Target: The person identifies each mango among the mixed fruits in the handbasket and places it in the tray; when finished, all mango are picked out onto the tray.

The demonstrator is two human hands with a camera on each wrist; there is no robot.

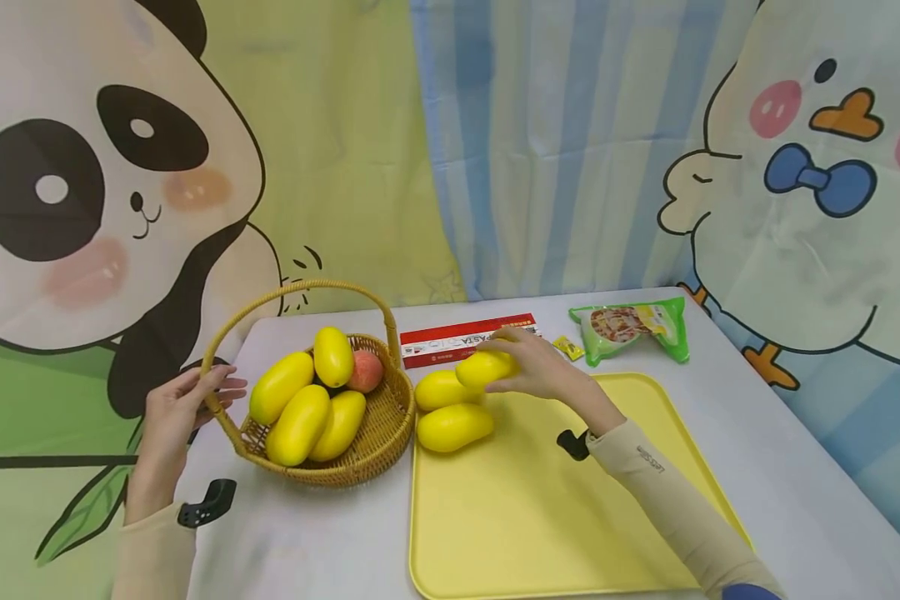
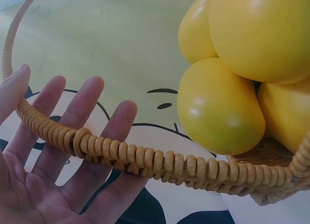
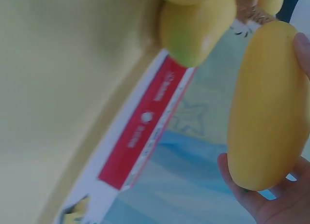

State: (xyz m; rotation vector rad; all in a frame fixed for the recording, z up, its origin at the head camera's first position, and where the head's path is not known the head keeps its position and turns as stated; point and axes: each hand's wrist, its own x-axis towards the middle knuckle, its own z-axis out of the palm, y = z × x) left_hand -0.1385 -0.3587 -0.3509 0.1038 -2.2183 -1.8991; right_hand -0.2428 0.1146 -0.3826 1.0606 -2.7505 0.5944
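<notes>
My right hand (image 1: 536, 364) grips a yellow mango (image 1: 486, 369) between thumb and fingers, over the tray's far left corner. In the right wrist view, that mango (image 3: 269, 108) stands out large against the curtain. Two more mangoes (image 1: 455, 427) lie side by side on the yellow tray (image 1: 540, 517), close to the basket. At the left side of the wicker basket (image 1: 378, 450), my left hand (image 1: 183, 408) touches the arched handle (image 2: 164, 163), its fingers extended behind the cane. Inside the basket are several mangoes (image 1: 298, 425) and a peach (image 1: 365, 372).
Behind the tray lie a red and white pasta box (image 1: 450, 340), a small yellow packet (image 1: 568, 347) and a green food bag (image 1: 633, 327). A cartoon-printed curtain (image 1: 555, 150) hangs along the back edge of the white table (image 1: 292, 550).
</notes>
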